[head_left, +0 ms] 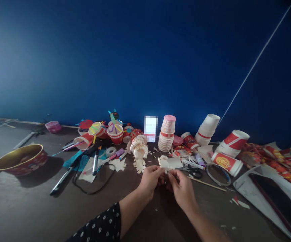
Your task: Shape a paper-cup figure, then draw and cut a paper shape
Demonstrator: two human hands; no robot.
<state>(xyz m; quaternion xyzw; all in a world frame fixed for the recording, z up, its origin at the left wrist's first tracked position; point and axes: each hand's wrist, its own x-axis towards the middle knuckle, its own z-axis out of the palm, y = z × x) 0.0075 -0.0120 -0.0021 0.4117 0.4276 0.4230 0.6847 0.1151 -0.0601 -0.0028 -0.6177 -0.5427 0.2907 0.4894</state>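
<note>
Both hands meet at the front middle of the table. My left hand [149,179] pinches one side of a small piece of white paper with a scalloped edge [166,168]. On its other side, the thumb and fingertips of my right hand [182,188] close on the same piece. The fingers cover much of it. Just beyond them lie a curled white paper cutout [162,162] and a flat white paper piece [176,162]. Left of my hands stands a curled paper form of layered petal-like strips [139,148]. Dark-handled scissors [195,172] lie right of my hands.
Paper cups stand stacked in the middle [165,137] and at the right [208,129]. A gold-rimmed bowl [32,164] is far left. A black marker [95,163], a utility knife [62,179], a tape roll [218,174] and a phone [278,205] lie around. A blue wall [135,60] rises behind.
</note>
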